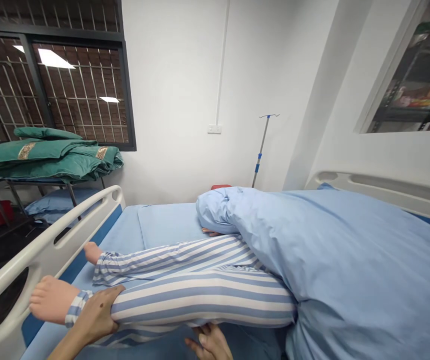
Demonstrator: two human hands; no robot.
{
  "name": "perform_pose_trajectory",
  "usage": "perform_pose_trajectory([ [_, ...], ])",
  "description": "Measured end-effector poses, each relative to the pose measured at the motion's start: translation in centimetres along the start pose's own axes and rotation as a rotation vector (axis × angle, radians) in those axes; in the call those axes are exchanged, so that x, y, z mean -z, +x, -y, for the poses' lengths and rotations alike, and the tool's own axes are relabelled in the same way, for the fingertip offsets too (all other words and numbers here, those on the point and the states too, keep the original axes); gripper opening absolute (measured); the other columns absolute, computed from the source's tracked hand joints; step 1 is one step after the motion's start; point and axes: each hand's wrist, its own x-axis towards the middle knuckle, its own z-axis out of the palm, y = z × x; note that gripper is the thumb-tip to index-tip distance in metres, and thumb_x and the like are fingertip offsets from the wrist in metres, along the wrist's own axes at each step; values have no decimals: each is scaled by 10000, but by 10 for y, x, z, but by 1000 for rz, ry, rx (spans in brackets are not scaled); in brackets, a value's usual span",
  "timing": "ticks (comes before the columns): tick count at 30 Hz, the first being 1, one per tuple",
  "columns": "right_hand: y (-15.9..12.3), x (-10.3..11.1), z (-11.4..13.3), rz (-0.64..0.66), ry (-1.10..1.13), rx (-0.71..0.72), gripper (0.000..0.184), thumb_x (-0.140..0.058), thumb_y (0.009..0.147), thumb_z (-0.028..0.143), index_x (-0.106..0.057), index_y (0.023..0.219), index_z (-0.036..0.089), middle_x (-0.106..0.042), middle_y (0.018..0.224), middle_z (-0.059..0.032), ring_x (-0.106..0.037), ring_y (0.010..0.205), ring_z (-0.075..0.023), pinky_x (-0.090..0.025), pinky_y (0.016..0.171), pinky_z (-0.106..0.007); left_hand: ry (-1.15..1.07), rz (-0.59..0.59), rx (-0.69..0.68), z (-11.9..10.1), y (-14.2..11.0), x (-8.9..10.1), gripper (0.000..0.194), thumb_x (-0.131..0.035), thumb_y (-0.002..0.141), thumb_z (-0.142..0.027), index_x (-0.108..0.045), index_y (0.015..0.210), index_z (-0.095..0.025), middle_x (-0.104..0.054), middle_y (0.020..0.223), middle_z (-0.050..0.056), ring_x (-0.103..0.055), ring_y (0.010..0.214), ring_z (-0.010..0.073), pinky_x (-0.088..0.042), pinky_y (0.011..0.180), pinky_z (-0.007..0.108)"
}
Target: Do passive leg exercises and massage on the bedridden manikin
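A manikin lies on the bed in blue-and-white striped trousers (200, 297), its bare feet toward the left end. My left hand (98, 312) is wrapped round the nearer lower leg, just above the bare foot (53, 299). Under the knee of that same leg is my right hand (211, 342), fingers bent against the underside of the trousers and partly hidden. The farther leg (162, 260) lies stretched out on the sheet. A light blue quilt (335, 250) covers the manikin from the thighs up, with a bit of its hand (211, 232) showing at the fold.
A cream footboard (50, 250) closes the bed's left end, and a headboard (387, 186) stands at the right. Beyond the bed are an IV pole (262, 150) and a red object (221, 187). Green folded bedding (57, 157) is piled on a rack by the barred window.
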Motion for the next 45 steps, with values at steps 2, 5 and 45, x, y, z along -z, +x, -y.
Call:
perform_pose_trajectory([
  [2, -4, -11, 20, 50, -36, 35, 586, -798, 453, 373, -614, 988, 221, -603, 1047, -103, -490, 1108, -327, -455, 817, -452, -46, -11, 11, -13, 3, -13, 615, -497, 484, -182, -528, 1089, -290, -621, 1104, 7, -565, 1010, 266, -431, 815, 322],
  [5, -8, -22, 42, 108, -79, 90, 585, -787, 477, 371, -606, 1008, 207, -583, 1087, -110, -493, 1104, -316, -443, 839, -438, -141, -21, 59, -35, 6, -37, 596, -503, 501, -182, -510, 1089, -276, -636, 1038, 3, -582, 955, 239, -434, 783, 302],
  [45, 14, 8, -53, -126, 99, -184, 363, -794, 427, 275, -591, 719, 204, -673, 835, -34, -617, 869, -272, -469, 692, -379, 300, 39, -100, 11, -15, 32, 605, -456, 565, -101, -552, 1148, -230, -615, 1101, 94, -550, 985, 298, -375, 848, 428],
])
